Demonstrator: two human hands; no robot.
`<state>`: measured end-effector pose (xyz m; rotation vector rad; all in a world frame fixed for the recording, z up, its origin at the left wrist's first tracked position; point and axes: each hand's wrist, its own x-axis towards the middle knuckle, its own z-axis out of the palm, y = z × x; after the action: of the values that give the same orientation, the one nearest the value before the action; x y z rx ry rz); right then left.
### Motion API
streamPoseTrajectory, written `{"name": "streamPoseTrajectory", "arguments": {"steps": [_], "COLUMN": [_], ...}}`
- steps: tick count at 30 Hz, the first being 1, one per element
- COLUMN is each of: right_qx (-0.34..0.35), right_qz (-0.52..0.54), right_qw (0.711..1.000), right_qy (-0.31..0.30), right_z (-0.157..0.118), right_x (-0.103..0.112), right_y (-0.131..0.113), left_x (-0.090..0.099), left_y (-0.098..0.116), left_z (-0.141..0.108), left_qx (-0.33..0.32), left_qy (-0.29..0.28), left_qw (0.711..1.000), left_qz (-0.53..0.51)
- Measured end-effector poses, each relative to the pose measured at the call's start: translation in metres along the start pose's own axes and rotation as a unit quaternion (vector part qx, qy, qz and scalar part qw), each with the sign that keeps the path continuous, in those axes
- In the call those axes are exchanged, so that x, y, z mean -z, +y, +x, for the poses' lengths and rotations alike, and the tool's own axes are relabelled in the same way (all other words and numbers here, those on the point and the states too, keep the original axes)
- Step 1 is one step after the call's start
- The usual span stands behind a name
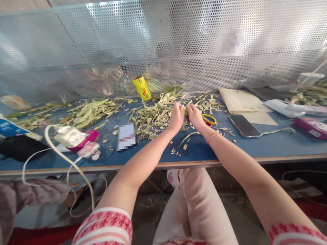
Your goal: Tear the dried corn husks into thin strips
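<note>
Patterned red-and-white sleeves (109,224) come closest to us in the head view, and from them our bare arms reach forward over the blue table (150,158). Both our grips are narrow: the left hand (176,118) and the right hand (195,116) meet with curled fingers around a small green piece (185,111), mostly hidden by them (we cannot tell its full shape). Just to the right of our grip lies a yellow loop (211,119), with some red beside it. Left of our grip, heaped shreds (150,117) of pale plant matter spread out, and farther left lies a pile of longer green strips (89,111). Beyond our hands and to the left, a yellow tube (142,89) leans near the perforated metal screen (153,23). Nearer to us than the grip, on its left, lies a small blurred packet (126,136); well to the left sits a pink case (89,149) among white cables (57,131). Right of our grip we have a dark-screened phone (244,126), with tan sheets (241,100) behind it and a magenta box (313,128) farther right.
</note>
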<state>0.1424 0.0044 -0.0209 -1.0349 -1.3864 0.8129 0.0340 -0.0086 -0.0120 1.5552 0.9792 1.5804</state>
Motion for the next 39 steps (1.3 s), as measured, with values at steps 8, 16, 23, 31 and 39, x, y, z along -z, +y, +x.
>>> {"name": "streamPoseTrajectory", "arguments": {"steps": [8,16,23,31,39], "right_qx": [-0.056,-0.028,-0.033,-0.035,-0.007], "right_qz": [0.054,0.077,0.085,0.055,0.035], "right_qw": [0.997,0.996,0.993,0.993,0.989], "right_qy": [0.011,0.038,0.068,0.099,0.145], "right_z": [0.0,-0.002,-0.001,0.003,0.014], "right_x": [0.001,-0.005,-0.007,-0.004,0.002], "right_y": [-0.006,-0.008,-0.004,-0.002,0.014], "left_x": [-0.002,-0.015,-0.017,-0.019,-0.019], "left_y": [0.007,-0.01,-0.008,-0.009,-0.015], "left_z": [0.0,0.002,0.001,0.001,0.001], "left_qx": [0.028,0.133,0.127,0.118,0.049], "left_qy": [0.007,0.047,0.051,0.063,0.028], "left_qw": [0.999,0.979,0.978,0.979,0.988], "left_qz": [-0.03,-0.146,-0.155,-0.156,-0.142]}}
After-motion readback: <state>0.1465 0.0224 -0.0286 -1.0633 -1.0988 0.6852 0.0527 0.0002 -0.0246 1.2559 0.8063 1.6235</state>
